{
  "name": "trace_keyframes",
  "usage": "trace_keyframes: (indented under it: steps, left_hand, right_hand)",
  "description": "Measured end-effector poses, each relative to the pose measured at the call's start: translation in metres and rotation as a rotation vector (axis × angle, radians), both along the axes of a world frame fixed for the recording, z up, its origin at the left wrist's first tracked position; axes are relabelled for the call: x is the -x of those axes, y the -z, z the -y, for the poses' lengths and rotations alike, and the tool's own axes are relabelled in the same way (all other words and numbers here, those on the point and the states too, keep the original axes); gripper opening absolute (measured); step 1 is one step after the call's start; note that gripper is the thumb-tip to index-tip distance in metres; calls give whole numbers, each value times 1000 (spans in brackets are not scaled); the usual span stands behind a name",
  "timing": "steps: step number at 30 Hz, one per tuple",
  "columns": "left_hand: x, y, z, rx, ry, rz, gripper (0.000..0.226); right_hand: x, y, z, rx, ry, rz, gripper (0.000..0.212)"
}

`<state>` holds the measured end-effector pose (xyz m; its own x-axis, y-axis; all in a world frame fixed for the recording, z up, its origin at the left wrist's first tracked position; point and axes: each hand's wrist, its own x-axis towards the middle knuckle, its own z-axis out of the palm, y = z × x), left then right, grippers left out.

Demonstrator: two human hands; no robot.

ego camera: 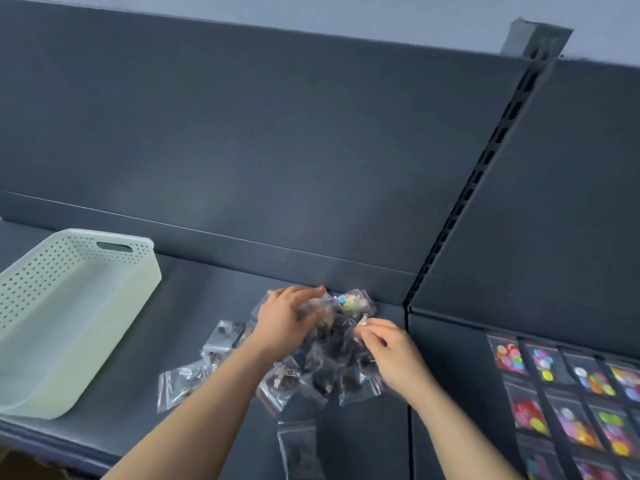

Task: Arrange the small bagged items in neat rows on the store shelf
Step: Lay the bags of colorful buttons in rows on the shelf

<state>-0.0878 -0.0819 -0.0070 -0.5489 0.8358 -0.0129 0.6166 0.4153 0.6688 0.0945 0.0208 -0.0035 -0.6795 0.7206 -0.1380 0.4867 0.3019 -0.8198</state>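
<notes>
A loose heap of small clear bags (pixel 322 368) with dark contents lies on the dark grey shelf (pixel 214 403), near the back panel. One bag with bright coloured pieces (pixel 351 303) sits at the heap's far side. My left hand (pixel 284 320) rests on top of the heap, fingers curled into the bags. My right hand (pixel 388 351) pinches the edge of a clear bag at the heap's right side. On the neighbouring shelf to the right, bags of coloured pieces (pixel 568 393) lie in neat rows.
A pale green perforated basket (pixel 114 244) stands at the left of the shelf and looks hollow inside. A slotted upright post (pixel 485 161) divides the two shelf bays. A single bag (pixel 298 448) lies alone near the front edge.
</notes>
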Motion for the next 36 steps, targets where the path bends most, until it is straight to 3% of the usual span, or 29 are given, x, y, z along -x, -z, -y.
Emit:
trace_keyframes:
  steps: [4, 8, 11, 14, 15, 18, 21, 23, 28, 31, 36]
  left_hand:
    - [-2, 8, -1, 0, 34, -68, 18]
    - [-3, 7, 10, -10, 47, -75, 26]
    - [5, 4, 12, -1, 33, -34, 30]
    - [15, 1, -2, -38, -116, -12, 23]
    - [17, 1, -8, -30, -166, -46, 16]
    - [18, 0, -25, 160, -171, -162, 24]
    - [17, -3, -30, 205, -147, -150, 12]
    - [19, -2, -26, 129, -151, -35, 20]
    - [19, -22, -1, -365, -264, 642, 19]
    - [19, -31, 11, -423, -289, 821, 11]
    - [16, -34, 19, -385, -349, 1063, 20]
  right_hand:
    - [-5, -7, -15, 129, -4, 7, 21]
    - [7, -8, -38, 39, 212, -82, 14]
    - [21, 0, -43, 65, 174, -4, 11]
    - [25, -1, -41, 52, 146, -1, 6]
    - [25, -1, -43, 78, 157, -29, 8]
    - [19, 0, -50, 235, 234, -146, 9]
    - [14, -3, -52, 404, 332, -306, 10]
    - [14, -5, -51, 445, 356, -343, 5]
    - [29, -3, -50, 287, 280, -142, 20]
    - [42, 0, -46, 191, 232, -44, 18]
    - [56, 5, -45, 33, 255, 126, 16]
